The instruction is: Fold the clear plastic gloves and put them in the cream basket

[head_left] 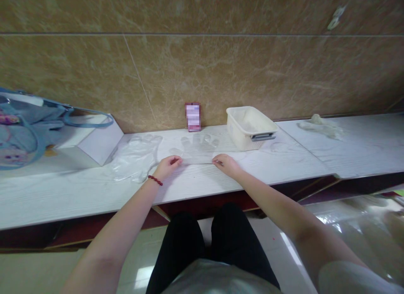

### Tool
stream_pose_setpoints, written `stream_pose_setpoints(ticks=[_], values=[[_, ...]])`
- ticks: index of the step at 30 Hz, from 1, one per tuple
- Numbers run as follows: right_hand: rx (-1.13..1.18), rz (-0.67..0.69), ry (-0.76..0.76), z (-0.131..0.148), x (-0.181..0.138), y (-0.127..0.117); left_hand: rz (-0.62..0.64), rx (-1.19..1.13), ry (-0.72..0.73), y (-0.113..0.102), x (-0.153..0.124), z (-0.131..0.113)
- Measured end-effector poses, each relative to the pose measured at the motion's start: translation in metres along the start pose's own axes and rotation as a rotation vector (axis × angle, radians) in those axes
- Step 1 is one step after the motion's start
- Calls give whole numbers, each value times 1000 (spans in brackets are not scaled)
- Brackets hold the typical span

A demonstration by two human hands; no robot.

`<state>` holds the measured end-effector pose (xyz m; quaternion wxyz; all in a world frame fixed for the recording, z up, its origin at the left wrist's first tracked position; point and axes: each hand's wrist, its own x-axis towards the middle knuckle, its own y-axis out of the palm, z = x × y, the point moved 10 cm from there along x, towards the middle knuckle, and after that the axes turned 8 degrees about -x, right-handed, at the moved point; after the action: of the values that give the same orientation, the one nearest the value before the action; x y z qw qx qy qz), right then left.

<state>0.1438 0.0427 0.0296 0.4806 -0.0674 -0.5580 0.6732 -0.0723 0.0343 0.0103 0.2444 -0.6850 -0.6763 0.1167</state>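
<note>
A clear plastic glove [198, 148] lies flat on the white table [78, 193], fingers pointing toward the wall. My left hand [168, 165] pinches the left corner of its cuff, and my right hand [224, 163] pinches the right corner. Both hands rest on the tabletop with fingers curled. A red bead bracelet [155, 180] is on my left wrist. A second clear plastic glove [135, 157] lies flat just to the left of my left hand.
A white plastic tub [251, 127] stands right of the glove near the wall. A small pink box [192, 116] leans against the tiled wall. A white box [94, 142] and a blue bag [25, 129] sit at left. Crumpled plastic [320, 125] lies far right.
</note>
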Motion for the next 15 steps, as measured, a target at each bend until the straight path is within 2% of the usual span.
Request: stream_pose_setpoints(ticks=[9, 15], values=[[39, 15, 66, 4, -1, -6, -21, 1, -1, -1, -1, -1], [149, 52, 97, 21, 18, -7, 28, 108, 182, 5, -4, -26]])
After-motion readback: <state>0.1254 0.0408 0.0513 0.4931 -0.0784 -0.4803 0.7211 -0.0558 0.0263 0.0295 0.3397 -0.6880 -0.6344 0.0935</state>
